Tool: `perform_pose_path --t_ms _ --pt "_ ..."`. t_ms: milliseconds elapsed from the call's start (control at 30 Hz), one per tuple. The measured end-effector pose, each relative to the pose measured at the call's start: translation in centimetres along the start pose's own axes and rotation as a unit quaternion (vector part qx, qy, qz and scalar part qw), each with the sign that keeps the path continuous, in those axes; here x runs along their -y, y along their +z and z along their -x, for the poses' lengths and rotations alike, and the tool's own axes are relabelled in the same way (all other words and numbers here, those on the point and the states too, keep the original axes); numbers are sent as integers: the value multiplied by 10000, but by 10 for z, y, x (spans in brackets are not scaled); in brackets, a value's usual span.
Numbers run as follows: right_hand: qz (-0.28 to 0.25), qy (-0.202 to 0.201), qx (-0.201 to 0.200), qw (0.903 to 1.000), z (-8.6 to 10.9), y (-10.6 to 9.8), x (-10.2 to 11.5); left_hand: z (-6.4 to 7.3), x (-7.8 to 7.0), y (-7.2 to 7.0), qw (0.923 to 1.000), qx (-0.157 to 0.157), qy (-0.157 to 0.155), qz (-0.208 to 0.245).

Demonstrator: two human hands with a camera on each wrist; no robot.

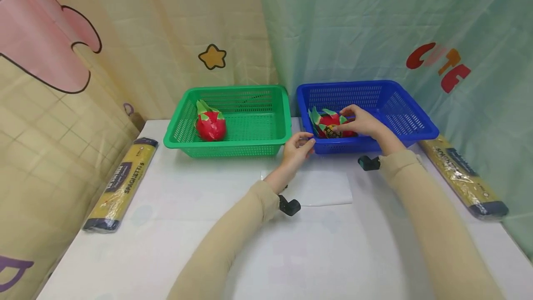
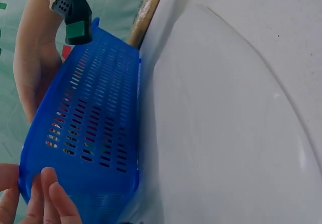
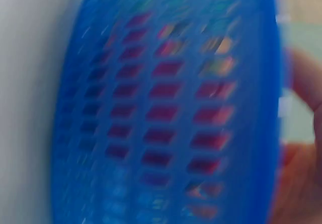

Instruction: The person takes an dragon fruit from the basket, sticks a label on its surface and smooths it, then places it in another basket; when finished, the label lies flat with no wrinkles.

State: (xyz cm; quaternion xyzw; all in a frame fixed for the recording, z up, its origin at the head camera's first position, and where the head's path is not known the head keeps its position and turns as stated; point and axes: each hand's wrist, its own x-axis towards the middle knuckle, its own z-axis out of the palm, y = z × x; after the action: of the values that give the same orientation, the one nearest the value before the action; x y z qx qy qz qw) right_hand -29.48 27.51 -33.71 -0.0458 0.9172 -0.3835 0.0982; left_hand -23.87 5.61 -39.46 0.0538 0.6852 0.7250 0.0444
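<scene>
The table [image 1: 166, 258] bears a blue basket [image 1: 370, 145] at the left hand [image 1: 294, 153] and right hand [image 1: 361, 121], a green basket [image 1: 233, 148] left of both, spaghetti packs [image 1: 122, 184] farthest outside, a white sheet [image 1: 320, 189] nearer.

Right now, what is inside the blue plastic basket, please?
The blue plastic basket holds red dragon fruit with green tips; a black-and-yellow patch shows too. The right hand and front wall cover parts; the underside is hidden.

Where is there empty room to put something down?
The table has room between the left spaghetti pack and the left sleeve. The green basket is bare right of its dragon fruit. It's crowded at the left end of the blue basket: red fruit, the right hand on it, the left hand at the corner.
</scene>
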Motion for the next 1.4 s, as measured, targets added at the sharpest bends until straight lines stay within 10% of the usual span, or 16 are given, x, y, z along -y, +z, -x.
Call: perform_pose_path --t_ms 167,367,467,800,1033,1400 --pt "-586 -76 -1157 9915 12 10 23 14 -15 -17 9918 529 58 -1164" --pt "-2393 -1024 -1996 9447 31 36 56 21 -56 -58 9736 1093 530 -1933" --pt "-2739 -1324 -1745 9365 40 50 71 14 -83 -84 9755 1084 800 -1739" --pt "-2162 -838 129 9727 41 108 92 -17 -156 -179 9901 203 1000 -966" --pt "-2207 -556 -441 9727 32 138 83 -32 -151 -224 9948 -526 874 62" --pt "-2498 -877 -1219 9566 24 158 73 -44 -105 -255 9930 -1070 253 -426"
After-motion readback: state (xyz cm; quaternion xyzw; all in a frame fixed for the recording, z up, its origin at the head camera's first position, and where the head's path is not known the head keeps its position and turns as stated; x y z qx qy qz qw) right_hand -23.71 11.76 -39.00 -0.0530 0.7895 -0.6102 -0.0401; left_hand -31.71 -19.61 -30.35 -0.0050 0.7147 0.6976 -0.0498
